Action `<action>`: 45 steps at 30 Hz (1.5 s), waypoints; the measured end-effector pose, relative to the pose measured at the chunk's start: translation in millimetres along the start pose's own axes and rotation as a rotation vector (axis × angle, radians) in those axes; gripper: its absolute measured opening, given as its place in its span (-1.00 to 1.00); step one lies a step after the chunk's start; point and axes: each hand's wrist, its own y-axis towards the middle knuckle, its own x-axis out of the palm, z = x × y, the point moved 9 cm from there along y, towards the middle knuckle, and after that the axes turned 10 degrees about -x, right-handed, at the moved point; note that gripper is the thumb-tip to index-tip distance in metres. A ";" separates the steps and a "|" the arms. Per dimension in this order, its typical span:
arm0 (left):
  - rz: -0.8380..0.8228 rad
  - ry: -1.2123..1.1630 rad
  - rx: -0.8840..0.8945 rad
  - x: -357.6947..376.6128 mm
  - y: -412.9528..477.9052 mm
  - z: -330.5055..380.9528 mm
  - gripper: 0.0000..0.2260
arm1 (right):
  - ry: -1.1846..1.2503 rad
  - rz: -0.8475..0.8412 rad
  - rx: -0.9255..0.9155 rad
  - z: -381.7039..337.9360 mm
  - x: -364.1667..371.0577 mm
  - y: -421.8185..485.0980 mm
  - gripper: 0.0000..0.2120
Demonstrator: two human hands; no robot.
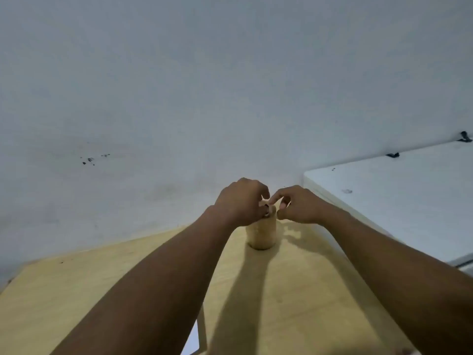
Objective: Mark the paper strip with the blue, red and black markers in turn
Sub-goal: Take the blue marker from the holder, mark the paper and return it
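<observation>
A beige cylindrical holder (261, 234) stands upright on the wooden table (294, 290) near its far edge. Just above the holder's top my left hand (240, 203) is curled shut around a thin object with a small dark end (267, 206), apparently a marker; its colour cannot be told. My right hand (298, 204) is right beside it, index finger stretched over to touch the left hand's fingers, thumb and other fingers bent. Whether the right hand holds anything is hidden. Other markers are not visible. A pale strip (202, 326), possibly the paper, shows at the bottom under my left forearm.
A grey-white wall (179, 98) with a few dark specks rises right behind the table. A white flat-topped cabinet or appliance (409, 201) stands against the table's right side, higher than the tabletop. Both forearms cross the middle of the table.
</observation>
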 end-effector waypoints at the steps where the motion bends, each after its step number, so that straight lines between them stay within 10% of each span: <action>1: -0.025 0.022 0.008 4.3 4.8 0.3 -0.75 | 0.002 -0.004 -0.008 2.2 2.7 4.5 -0.76; 15: 0.031 -0.081 -0.053 2.7 10.9 -3.2 -0.82 | 0.067 -0.015 0.018 4.5 14.9 -1.4 -0.78; 28: 0.375 -0.528 -0.160 -162.0 -32.9 -34.3 -0.86 | 0.383 0.171 -0.181 -111.0 -49.2 -11.1 -0.87; 38: 0.159 -1.207 -0.516 -108.1 -144.3 -153.5 -0.69 | 1.106 -0.078 -0.066 -176.0 22.0 -37.4 -0.71; 45: 0.055 -1.420 -0.530 -68.1 -184.6 -180.9 -0.76 | 1.174 -0.075 0.071 -197.6 126.1 -37.4 -0.87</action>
